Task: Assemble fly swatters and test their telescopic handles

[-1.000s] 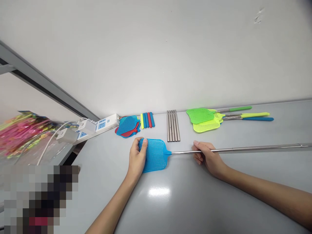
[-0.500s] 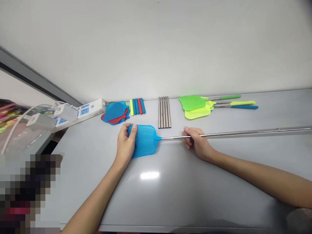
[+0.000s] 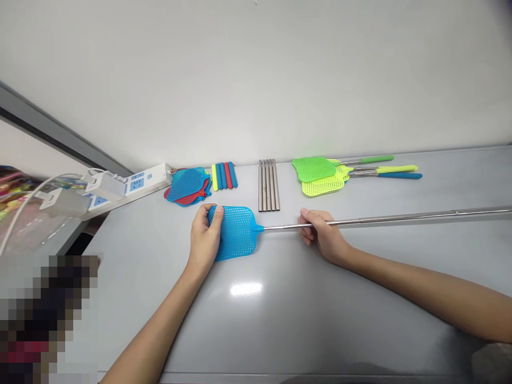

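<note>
1. Centre item: the blue swatter head (image 3: pixel 236 234) lies in front of the person, between the two hands, its mesh face turned up and its neck pointing right
2. Shaft: the metal rod (image 3: pixel 400 217) meets the neck of the blue swatter head and runs rightward, rising slightly across the view; this left-to-right line is the long axis, and head and rod share it
3. Left grip: the left hand (image 3: pixel 205 234) clasps the outer edge of the head, thumb on the upper face, fingers curled round the rim
4. Right grip: the right hand (image 3: pixel 322 232) is closed round the rod, just right of the neck, with the thumb along the upper side and the fingers curled below
5. Governing relation: the neck sits on the axis about midway between both grips; the right hand is the nearer to the long run of rod, the left hand holds the opposite end
6. Limit of view: the rod passes out at the right edge, so what its far end carries cannot be told
7. Surroundings: beyond the rod, toward the wall, lie the steel tubes (image 3: pixel 269 186), side by side; left of these, the coloured grips (image 3: pixel 224 176) and stacked swatter heads (image 3: pixel 188 184); to the right, the handled swatters (image 3: pixel 316 168)
</note>
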`<action>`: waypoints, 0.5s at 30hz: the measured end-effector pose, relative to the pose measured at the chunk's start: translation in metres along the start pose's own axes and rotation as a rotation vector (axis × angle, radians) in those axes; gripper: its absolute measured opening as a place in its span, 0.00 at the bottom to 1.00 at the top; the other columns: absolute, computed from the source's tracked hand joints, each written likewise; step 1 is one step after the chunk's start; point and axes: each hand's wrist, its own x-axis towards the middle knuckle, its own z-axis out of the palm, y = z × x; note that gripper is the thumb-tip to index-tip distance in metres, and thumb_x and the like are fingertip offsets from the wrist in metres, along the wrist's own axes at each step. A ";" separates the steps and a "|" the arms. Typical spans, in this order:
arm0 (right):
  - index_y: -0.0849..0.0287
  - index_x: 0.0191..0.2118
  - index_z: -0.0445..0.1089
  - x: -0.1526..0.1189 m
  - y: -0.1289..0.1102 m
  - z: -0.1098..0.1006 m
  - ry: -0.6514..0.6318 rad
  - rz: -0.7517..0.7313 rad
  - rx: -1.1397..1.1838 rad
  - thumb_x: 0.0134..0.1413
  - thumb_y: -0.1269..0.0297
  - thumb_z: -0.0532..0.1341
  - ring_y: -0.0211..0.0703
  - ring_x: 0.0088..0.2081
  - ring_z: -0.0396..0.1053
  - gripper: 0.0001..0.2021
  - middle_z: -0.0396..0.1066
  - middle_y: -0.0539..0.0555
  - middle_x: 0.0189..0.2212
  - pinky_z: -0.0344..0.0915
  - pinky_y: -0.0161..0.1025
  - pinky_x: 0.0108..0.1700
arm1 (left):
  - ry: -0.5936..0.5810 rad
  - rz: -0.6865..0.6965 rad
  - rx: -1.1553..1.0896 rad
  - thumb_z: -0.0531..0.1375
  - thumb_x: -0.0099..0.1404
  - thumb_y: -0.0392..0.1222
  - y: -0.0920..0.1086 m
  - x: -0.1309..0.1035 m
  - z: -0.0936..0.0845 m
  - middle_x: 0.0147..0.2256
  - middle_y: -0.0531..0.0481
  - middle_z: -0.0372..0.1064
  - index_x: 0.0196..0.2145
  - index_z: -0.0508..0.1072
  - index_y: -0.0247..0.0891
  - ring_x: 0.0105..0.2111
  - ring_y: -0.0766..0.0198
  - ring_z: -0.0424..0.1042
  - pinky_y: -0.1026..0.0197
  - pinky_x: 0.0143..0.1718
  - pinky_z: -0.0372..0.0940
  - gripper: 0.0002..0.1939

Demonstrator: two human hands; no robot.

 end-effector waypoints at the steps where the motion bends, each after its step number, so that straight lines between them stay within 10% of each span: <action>1: 0.59 0.15 0.55 0.000 0.000 0.000 0.002 0.002 0.001 0.49 0.57 0.55 0.32 0.14 0.50 0.18 0.48 0.44 0.10 0.48 0.32 0.16 | 0.000 0.001 0.001 0.52 0.58 0.50 0.000 0.000 0.000 0.28 0.55 0.61 0.32 0.64 0.39 0.30 0.65 0.61 0.66 0.32 0.56 0.12; 15: 0.59 0.14 0.54 0.001 0.002 0.000 -0.005 -0.008 -0.012 0.50 0.57 0.54 0.32 0.14 0.50 0.19 0.49 0.45 0.10 0.47 0.32 0.17 | -0.002 -0.004 0.019 0.52 0.58 0.51 -0.001 0.001 -0.001 0.28 0.54 0.62 0.32 0.65 0.40 0.29 0.65 0.61 0.65 0.30 0.56 0.13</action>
